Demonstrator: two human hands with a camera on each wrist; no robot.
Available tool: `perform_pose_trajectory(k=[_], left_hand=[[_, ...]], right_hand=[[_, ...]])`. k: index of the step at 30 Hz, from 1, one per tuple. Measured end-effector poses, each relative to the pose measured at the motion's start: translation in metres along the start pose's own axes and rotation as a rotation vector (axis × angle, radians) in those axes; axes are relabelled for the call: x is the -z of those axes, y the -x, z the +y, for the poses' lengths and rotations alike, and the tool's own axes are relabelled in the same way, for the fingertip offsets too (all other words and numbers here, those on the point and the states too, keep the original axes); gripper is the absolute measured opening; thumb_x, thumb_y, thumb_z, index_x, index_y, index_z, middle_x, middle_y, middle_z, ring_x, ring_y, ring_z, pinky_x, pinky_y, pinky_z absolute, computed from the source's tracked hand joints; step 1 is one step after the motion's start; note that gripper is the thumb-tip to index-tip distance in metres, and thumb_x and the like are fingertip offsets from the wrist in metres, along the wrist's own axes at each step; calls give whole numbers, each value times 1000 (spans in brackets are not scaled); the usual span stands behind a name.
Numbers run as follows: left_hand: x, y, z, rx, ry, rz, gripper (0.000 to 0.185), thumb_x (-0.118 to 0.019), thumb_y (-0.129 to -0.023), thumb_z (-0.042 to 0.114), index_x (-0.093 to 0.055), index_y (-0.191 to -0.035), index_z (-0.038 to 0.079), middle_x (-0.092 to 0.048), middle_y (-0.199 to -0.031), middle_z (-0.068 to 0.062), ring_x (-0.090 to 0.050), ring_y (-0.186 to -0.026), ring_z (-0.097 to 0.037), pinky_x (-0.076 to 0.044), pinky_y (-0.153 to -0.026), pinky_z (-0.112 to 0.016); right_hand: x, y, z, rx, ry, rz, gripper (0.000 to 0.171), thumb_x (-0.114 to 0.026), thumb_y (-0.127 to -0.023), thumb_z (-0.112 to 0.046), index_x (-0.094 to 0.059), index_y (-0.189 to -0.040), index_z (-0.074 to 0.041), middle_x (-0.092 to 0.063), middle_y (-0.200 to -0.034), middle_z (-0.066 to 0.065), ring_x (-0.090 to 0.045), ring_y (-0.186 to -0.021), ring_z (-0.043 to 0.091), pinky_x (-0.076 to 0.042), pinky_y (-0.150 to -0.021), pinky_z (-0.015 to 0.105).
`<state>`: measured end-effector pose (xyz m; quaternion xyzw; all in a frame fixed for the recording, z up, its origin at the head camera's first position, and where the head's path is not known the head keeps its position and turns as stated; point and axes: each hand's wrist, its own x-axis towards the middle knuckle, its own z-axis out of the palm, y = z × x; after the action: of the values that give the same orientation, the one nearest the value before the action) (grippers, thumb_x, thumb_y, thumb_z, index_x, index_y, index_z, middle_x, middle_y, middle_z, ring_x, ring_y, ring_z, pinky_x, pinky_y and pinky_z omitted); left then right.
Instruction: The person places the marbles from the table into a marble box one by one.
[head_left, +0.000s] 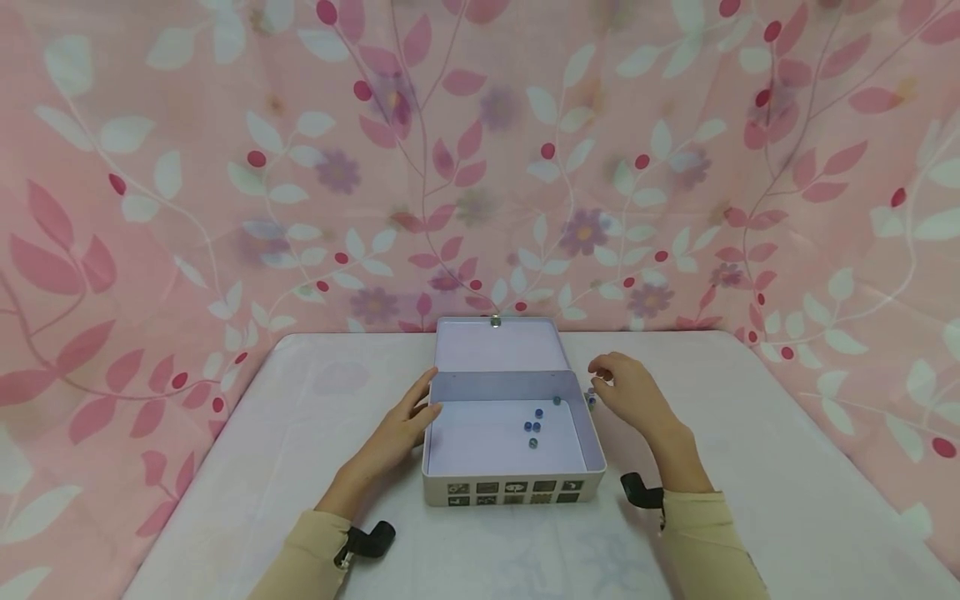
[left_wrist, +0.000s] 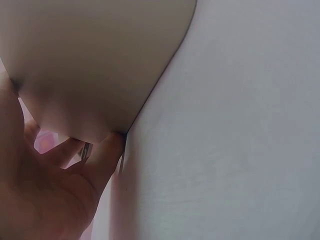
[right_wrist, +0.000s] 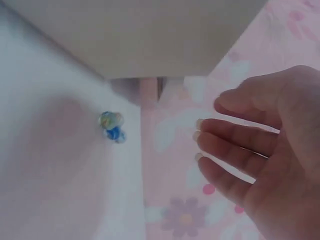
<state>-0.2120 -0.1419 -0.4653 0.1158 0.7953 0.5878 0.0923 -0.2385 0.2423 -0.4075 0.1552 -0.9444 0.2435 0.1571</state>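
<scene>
Right hand (head_left: 636, 398): fingers loosely bent, nothing seen held. Left hand (head_left: 392, 433): laid against box (head_left: 515, 490), hold unclear. Loose marbles (right_wrist: 113, 129): clustered beside box; could be scattered if brushed.

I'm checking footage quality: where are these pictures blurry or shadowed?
Head view: soft, even light, the box fairly sharp; left wrist view: the box's side is dim, and a shadow lies on the tablecloth beside the left hand; right wrist view: the marbles are blurred, with a broad, soft shadow on the tablecloth.
</scene>
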Motion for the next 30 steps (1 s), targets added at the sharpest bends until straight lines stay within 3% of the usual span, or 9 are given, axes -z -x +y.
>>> perform_pose_trajectory(k=[10,19,30], left_hand=[[0,-1,-1,-4,20,-1,66,-53,-100,49,-18,-156,46,-19,-166,-10,-26,-151,-38,-43,-109,-59],[1,-2,-4,-14,5,-6,64,-52,-99,53,-18,-154,50,-20,-166,-9,-27,-150,-38,-43,-109,-59],[0,-3,-4,-10,14,2,65,-53,-101,46,-18,-156,46,-19,-165,-12,-26,-151,-39,-44,-107,-59]], right_hand=[[-12,0,23,-78,23,-137,21,-60,-85,-2,-72,-103,1,-69,-92,13,-61,-83,25,-54,-80,47],[-27,1,34,-55,6,-148,21,-58,-80,1,-74,-94,-2,-64,-79,7,-54,-72,18,-46,-66,33],[-38,3,36,-84,34,-176,24,-57,-79,1,-75,-94,-5,-65,-80,7,-55,-73,20,-46,-67,34]])
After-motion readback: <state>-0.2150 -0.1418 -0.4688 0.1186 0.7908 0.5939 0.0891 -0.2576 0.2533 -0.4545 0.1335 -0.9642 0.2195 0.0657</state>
